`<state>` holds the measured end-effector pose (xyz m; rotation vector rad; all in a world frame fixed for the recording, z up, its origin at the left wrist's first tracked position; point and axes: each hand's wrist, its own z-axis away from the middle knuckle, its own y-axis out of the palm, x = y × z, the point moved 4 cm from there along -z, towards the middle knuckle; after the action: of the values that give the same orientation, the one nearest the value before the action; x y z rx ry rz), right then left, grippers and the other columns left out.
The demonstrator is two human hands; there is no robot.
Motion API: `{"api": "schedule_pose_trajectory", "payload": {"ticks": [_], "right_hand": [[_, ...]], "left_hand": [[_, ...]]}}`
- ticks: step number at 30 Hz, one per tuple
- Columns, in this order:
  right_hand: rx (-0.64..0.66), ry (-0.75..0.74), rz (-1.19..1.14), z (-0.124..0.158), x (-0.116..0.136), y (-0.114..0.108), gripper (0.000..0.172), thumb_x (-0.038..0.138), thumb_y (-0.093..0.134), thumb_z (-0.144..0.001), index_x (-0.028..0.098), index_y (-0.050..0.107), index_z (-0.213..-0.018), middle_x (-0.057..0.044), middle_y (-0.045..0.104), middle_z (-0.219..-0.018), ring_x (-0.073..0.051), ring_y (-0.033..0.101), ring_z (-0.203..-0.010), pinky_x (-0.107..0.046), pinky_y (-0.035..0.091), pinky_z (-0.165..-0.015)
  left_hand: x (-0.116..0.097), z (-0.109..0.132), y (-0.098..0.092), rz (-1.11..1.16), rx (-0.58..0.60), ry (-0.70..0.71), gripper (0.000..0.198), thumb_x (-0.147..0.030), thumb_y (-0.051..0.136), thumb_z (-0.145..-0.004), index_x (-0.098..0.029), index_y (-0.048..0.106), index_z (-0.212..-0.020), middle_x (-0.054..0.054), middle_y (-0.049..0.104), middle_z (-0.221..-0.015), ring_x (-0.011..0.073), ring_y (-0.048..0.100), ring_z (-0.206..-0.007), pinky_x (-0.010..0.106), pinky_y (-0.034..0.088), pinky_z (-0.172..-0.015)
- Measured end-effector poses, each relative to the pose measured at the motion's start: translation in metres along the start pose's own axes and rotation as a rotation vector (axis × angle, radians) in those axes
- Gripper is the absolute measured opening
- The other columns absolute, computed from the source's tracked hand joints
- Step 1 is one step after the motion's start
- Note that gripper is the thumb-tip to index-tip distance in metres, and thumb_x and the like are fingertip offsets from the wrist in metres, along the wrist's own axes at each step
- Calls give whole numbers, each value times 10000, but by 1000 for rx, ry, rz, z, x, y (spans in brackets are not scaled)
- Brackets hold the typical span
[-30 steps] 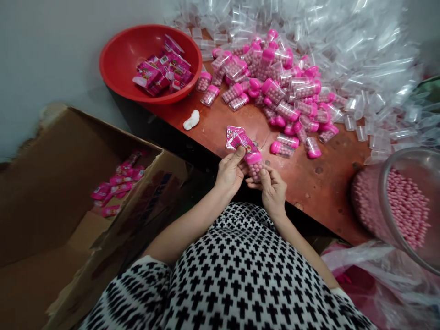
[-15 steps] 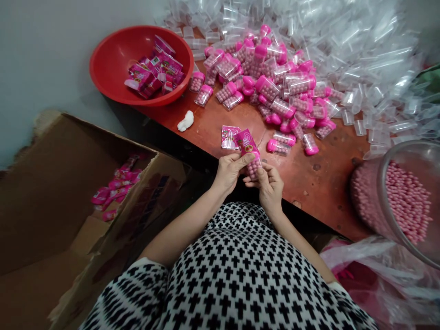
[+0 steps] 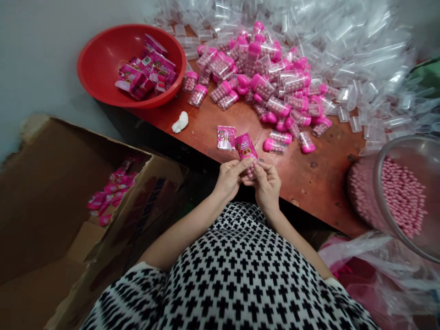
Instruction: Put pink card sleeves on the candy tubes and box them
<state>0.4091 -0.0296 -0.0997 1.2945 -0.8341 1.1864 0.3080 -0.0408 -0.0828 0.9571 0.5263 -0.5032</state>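
Together, two hands (image 3: 267,187) pinch one ball-filled tube (image 3: 250,172); beyond lie one flat packet (image 3: 226,137), one white lump (image 3: 180,122).

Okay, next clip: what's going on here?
A person's left hand and right hand together hold a small clear tube of pink balls, with a pink printed wrapper at its far end. A flat pink-and-white printed piece lies just beyond, on the reddish-brown table. Farther back are a heap of clear tubes with pink caps and a round red bowl holding pink packets.
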Motion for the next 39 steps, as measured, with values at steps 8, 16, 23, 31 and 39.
{"api": "schedule_pose_trajectory", "payload": {"ticks": [8, 16, 23, 31, 39], "right_hand": [[182, 95, -81, 3, 2, 4, 427, 473, 764, -735, 231, 567, -1026, 5, 727, -866, -149, 730, -720, -328, 654, -684], [116, 103, -72, -5, 4, 5, 399, 461, 809, -678, 221, 541, -854, 57, 691, -650, -139, 693, -524, -262, 624, -519], [247, 184, -66, -7, 8, 22, 430, 467, 809, -664, 206, 526, -856, 20, 730, -675, -146, 697, -522, -219, 573, -455], [195, 160, 51, -8, 4, 12, 344, 484, 716, -773, 191, 538, -794, 28, 703, -653, -98, 657, -481, -179, 541, -450], [208, 140, 142, -9, 11, 6, 335, 496, 699, -787, 189, 565, -799, 18, 700, -665, -103, 646, -493, -219, 568, -481]], "left_hand": [[-9, 0, -10, -6, -37, 52, 366, -348, 913, -472, -95, 686, -610, 26, 651, -591, 82, 580, -534, 197, 483, -550], [4, 9, -10, 8, 18, 0, 317, -313, 897, -522, -95, 698, -638, 35, 660, -626, 86, 576, -553, 212, 477, -547], [-60, 42, -46, 47, -193, 403, 329, -420, 837, -630, -157, 705, -777, 61, 738, -891, 190, 694, -841, 299, 571, -767], [-108, 10, -84, -585, -386, 858, 456, -509, 719, -759, -218, 678, -1108, 88, 674, -1217, 244, 603, -1186, 412, 416, -1080], [-61, -62, -53, -1202, -160, 812, 187, -214, 704, -790, -255, 736, -970, 52, 619, -1325, 304, 358, -1412, 539, 120, -1200]]}}
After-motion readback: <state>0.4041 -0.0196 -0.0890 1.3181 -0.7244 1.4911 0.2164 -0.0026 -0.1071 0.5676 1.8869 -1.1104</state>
